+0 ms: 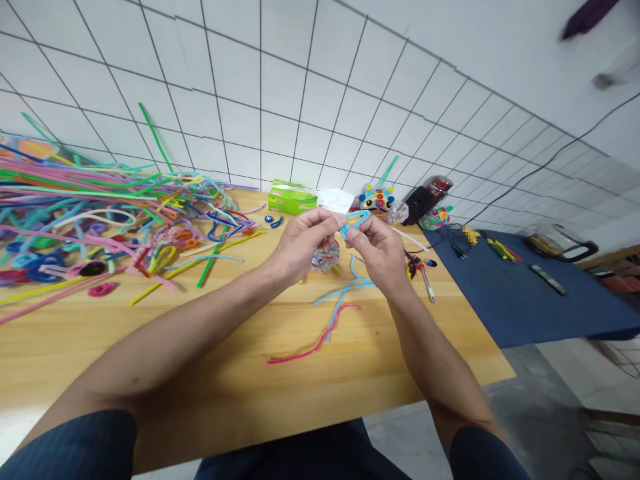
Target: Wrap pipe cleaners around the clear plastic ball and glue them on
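Note:
Between both hands, raised above the wooden table [240, 373], is a light blue pipe cleaner [357, 218] bent into a loop. My left hand [307, 243] pinches one side of it, thumb against fingers. On the other side, my right hand [381, 252] grips it with thumb and fingertips. Below the hands lie more light blue pipe cleaners [345, 288], crossing one another, and a wavy red pipe cleaner [320, 343]. A clear round container with colourful bits [326, 257] shows behind the left fingers, partly hidden.
A big pile of coloured pipe cleaners [100, 220] covers the table's left side. Along the tiled wall stand a green tissue pack [291, 197] and a decorated figure [377, 199]. A pen [428, 285] lies right. Beyond, a blue-covered table [520, 300] holds a remote [547, 279] and a glass pot [560, 243].

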Available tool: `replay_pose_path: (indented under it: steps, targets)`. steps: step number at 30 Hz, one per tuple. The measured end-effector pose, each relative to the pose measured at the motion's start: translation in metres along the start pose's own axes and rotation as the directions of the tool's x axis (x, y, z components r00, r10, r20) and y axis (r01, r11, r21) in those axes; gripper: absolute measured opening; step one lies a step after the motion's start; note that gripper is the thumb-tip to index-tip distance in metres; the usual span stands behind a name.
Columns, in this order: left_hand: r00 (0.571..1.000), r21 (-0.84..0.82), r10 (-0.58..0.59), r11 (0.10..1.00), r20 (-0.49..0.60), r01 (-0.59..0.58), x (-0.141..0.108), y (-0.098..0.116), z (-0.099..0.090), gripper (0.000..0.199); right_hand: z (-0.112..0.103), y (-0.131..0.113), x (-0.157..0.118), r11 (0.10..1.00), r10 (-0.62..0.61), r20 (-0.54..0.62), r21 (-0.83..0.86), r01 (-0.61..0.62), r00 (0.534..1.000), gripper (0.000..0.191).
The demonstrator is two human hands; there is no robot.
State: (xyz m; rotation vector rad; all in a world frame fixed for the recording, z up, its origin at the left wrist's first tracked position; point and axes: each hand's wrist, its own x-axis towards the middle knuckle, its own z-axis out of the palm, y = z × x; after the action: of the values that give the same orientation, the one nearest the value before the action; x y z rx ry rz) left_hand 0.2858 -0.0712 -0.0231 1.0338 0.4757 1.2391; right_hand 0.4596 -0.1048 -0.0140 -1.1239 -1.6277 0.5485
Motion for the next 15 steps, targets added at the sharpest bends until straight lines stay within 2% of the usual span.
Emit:
replay_pose_path:
  steps: [4, 7, 10, 15]
  targets:
    - [0.989, -0.059, -0.126, 0.990, 0.081, 0.131, -0.018, 0.001, 0.016, 0.044, -0.010, -0.008, -0.025, 0.999, -0.022, -0.004, -0.045, 0.021, 1.000, 0.031]
    - [0.992, -0.044, -0.075, 0.996, 0.100, 0.080, -0.030, -0.003, 0.026, 0.042, -0.014, -0.015, -0.041, 0.992, -0.062, 0.007, -0.111, 0.063, 0.998, 0.025]
    - [0.991, 0.025, -0.003, 1.000, 0.130, -0.001, -0.040, -0.007, 0.030, 0.040, -0.018, -0.019, -0.054, 0.978, -0.079, -0.010, -0.193, 0.075, 0.997, 0.032]
    - [0.986, 0.169, 0.017, 0.984, 0.167, -0.045, -0.067, -0.008, 0.023, 0.042, -0.026, -0.023, -0.075, 0.981, -0.018, 0.137, -0.187, 0.044, 0.990, 0.036]
